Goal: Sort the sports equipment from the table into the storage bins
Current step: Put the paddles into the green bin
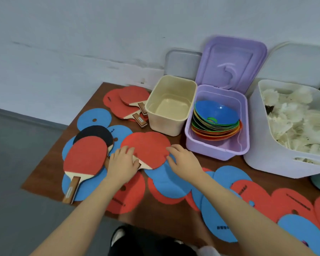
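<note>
Red table tennis paddles (146, 147) lie overlapped at the table's middle. My left hand (123, 160) covers their handles and grips them. My right hand (185, 159) rests its fingertips on the right edge of those paddles. Another red paddle (85, 159) lies to the left over a black-faced one (95, 133). More red paddles (124, 102) are stacked at the back. An empty cream bin (171, 104) stands behind the paddles. A purple bin (217, 126) holds stacked coloured cones. A white bin (292, 130) at right is full of white shuttlecocks.
Flat blue discs (94, 118) and red discs (129, 194) are strewn over the brown table (50, 174), which ends at left and near me. The purple lid (231, 60) leans on the wall behind the bins. A dark shoe (118, 237) shows below.
</note>
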Action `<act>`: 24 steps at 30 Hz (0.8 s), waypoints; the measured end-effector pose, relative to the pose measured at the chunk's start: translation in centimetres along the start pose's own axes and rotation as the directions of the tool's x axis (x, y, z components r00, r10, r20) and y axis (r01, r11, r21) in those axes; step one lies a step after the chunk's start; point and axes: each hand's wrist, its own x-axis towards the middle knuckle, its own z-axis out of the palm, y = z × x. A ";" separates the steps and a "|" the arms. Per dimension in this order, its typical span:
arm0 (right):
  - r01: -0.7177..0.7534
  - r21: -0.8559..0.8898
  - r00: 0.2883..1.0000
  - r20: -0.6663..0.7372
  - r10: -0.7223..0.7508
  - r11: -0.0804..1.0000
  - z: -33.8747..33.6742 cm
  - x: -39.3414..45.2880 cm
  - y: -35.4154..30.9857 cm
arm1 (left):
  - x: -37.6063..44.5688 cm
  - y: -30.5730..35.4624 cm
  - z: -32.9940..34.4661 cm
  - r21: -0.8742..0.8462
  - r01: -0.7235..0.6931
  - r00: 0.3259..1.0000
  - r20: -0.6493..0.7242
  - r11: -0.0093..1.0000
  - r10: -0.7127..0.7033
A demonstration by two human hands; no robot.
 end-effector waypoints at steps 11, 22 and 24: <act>-0.589 -0.036 0.805 0.066 0.590 0.808 7.8 3.5 -5.8 | 4.4 -7.2 1.6 -0.046 -0.299 0.907 0.295 0.953 0.299; -0.567 0.096 0.823 0.018 0.568 0.818 10.4 2.7 -8.4 | 8.1 -8.8 3.2 -0.185 -0.368 0.816 0.406 0.911 0.412; -0.541 0.134 0.838 0.010 0.545 0.830 10.3 2.5 -8.2 | 8.1 -8.6 3.1 -0.231 -0.352 0.818 0.396 0.907 0.418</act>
